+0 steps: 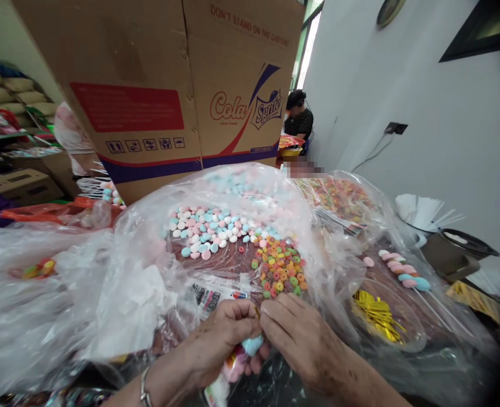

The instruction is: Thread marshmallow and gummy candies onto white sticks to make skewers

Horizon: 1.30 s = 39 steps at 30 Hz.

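Note:
At the bottom centre, my left hand is closed round a small wrapped bundle of candy in pink, blue and white. My right hand is closed at the top of this bundle, its fingertips touching those of my left hand; a thin gold strip shows between them. Just beyond my hands lie colourful ring candies, with pink, blue and white round candies further left. To the right, gold twist ties sit in a clear round dish.
A large cardboard carton stands behind the clear plastic bags. At the right are candy skewers, a dark pitcher and white sticks. Crumpled plastic covers the left side. A person sits in the background.

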Each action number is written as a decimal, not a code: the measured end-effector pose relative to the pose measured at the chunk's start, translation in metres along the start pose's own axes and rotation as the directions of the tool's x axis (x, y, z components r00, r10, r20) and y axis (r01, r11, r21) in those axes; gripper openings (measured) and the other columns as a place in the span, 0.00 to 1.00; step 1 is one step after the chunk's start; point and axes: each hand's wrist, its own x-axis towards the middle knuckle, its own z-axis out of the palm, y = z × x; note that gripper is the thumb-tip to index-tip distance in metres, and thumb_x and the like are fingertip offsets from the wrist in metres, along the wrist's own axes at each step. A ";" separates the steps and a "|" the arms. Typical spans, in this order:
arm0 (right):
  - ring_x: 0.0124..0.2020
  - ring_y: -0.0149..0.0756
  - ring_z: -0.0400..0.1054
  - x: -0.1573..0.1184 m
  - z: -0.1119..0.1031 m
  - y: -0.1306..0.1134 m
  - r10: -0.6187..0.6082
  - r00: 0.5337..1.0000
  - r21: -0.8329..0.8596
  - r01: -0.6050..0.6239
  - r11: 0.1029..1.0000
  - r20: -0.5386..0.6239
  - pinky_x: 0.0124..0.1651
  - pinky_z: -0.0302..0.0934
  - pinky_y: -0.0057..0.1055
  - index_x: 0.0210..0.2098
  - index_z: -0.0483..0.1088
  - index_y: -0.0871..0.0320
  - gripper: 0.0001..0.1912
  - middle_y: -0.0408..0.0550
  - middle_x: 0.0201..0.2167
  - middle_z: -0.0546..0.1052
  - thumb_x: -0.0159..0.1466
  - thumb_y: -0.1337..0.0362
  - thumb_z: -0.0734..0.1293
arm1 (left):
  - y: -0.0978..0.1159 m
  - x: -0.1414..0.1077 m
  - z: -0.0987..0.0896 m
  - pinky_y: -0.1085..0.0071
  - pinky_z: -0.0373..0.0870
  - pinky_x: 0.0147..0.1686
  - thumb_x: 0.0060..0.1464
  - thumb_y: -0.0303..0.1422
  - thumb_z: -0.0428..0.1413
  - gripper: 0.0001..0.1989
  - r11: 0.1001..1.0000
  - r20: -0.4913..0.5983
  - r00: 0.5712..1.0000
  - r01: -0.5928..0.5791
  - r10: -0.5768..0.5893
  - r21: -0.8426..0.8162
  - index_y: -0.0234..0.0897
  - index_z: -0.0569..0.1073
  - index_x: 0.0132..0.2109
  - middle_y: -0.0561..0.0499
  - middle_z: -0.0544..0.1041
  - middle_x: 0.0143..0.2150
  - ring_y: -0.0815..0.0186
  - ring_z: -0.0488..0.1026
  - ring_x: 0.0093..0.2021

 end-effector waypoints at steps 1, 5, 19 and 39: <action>0.31 0.38 0.62 0.000 -0.003 0.000 -0.027 0.999 0.022 0.026 0.999 0.047 0.35 0.58 0.37 0.36 0.71 0.62 0.20 0.53 0.34 0.75 0.74 0.69 0.51 | 0.001 -0.002 -0.003 0.82 0.61 0.12 0.42 0.34 0.65 0.09 0.999 0.054 0.998 0.029 -0.030 0.018 0.34 0.75 0.30 0.49 0.78 0.22 0.72 0.71 0.16; 0.40 0.37 0.64 0.001 -0.015 -0.003 -0.145 0.968 0.048 0.137 0.989 0.205 0.39 0.59 0.36 0.43 0.71 0.60 0.10 0.52 0.49 0.76 0.72 0.67 0.58 | 0.006 -0.007 -0.008 0.82 0.59 0.11 0.37 0.28 0.63 0.03 0.968 0.129 0.980 0.122 -0.153 0.220 0.33 0.78 0.25 0.50 0.77 0.21 0.72 0.69 0.16; 0.35 0.35 0.64 0.012 -0.025 -0.002 -0.088 0.969 0.065 0.075 0.995 0.229 0.35 0.60 0.34 0.40 0.71 0.59 0.08 0.50 0.42 0.77 0.71 0.68 0.60 | 0.032 -0.013 -0.002 0.83 0.57 0.10 0.34 0.23 0.55 0.09 0.880 0.088 0.980 0.118 -0.177 0.460 0.35 0.79 0.24 0.53 0.77 0.20 0.70 0.69 0.17; 0.28 0.34 0.65 0.051 0.019 0.031 0.452 0.829 -0.034 -0.489 0.872 -0.329 0.33 0.57 0.29 0.30 0.66 0.56 0.13 0.45 0.25 0.71 0.69 0.70 0.56 | 0.012 0.008 0.018 0.63 0.67 0.37 0.62 0.36 0.52 0.11 0.437 -0.094 0.582 -0.485 0.808 0.757 0.39 0.70 0.32 0.49 0.73 0.31 0.60 0.70 0.34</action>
